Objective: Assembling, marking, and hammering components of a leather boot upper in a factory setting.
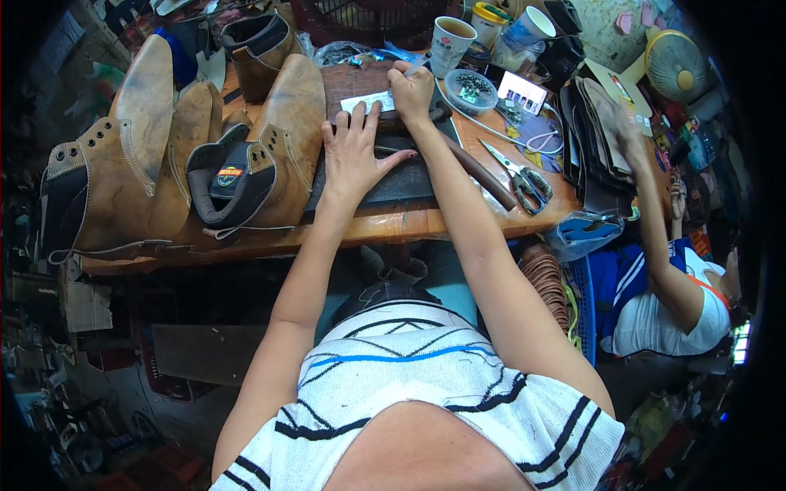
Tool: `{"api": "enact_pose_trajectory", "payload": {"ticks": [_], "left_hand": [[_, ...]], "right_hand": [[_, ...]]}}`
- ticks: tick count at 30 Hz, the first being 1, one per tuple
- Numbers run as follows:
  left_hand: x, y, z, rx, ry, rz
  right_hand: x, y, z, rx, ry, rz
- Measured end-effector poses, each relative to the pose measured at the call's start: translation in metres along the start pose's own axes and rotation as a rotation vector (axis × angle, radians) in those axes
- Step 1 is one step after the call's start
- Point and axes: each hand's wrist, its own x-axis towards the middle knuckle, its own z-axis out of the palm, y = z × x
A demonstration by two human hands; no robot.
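Observation:
My left hand [354,152] lies flat with spread fingers on a dark leather piece [393,182] on the wooden workbench [368,229], its fingertips on a white ruler [366,102]. My right hand [412,90] is closed at the ruler's right end, gripping a small tool that I cannot make out. A brown-handled hammer [479,172] lies under my right forearm. Tan leather boots [270,139] lie on their sides just left of my left hand.
Scissors [524,176], a round tin of small metal parts [470,88] and cups [450,41] stand on the right of the bench. A stack of dark leather pieces [594,139] is at the right edge, where another person's hand [626,135] reaches. A small fan [675,61] sits at the far right.

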Motion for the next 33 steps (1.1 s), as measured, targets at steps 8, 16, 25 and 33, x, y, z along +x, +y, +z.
{"api": "enact_pose_trajectory", "payload": {"ticks": [8,16,25,33], "left_hand": [[0.0011,-0.0001,-0.0015,-0.008,-0.023,-0.006],[0.0,-0.0008,0.0,0.006,-0.003,0.004],[0.0,-0.0008,-0.0014,-0.003,-0.009,-0.003],[0.0004,-0.001,-0.0021,-0.03,-0.015,-0.024]], "right_hand": [[0.0003,-0.0024,-0.002,0.0,-0.017,0.013],[0.0012,-0.0015,-0.0015,-0.015,0.029,-0.013],[0.0003,-0.0022,-0.001,-0.026,0.01,0.04],[-0.0008,-0.0004,-0.0004,-0.066,0.027,0.028]]}}
